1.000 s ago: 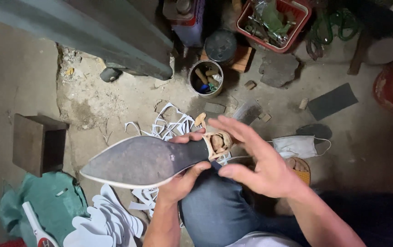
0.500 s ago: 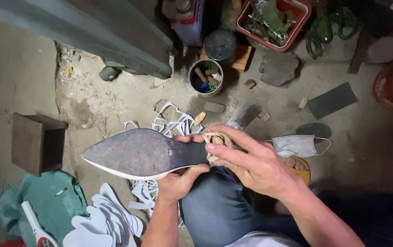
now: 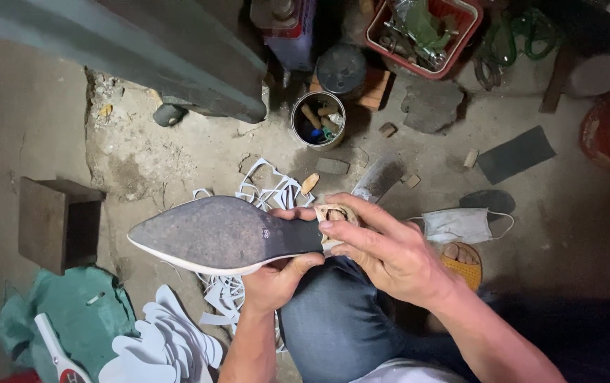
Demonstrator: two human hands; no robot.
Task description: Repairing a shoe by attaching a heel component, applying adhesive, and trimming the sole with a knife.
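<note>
A pointed shoe lies sole-up across my knee, its dark grey sole facing me and its tip aimed left. My left hand grips it from below at the waist, thumb on the sole edge. My right hand closes over the heel end, fingers pressing on the pale, open heel seat.
White cut-out scraps and offcuts litter the concrete floor. A tin of tools, a red basket, a dark block, green cloth, a face mask and a sandalled foot lie around.
My right hand has come down from spread fingers onto the heel end. The shoe has tilted slightly and stayed in my left hand.
</note>
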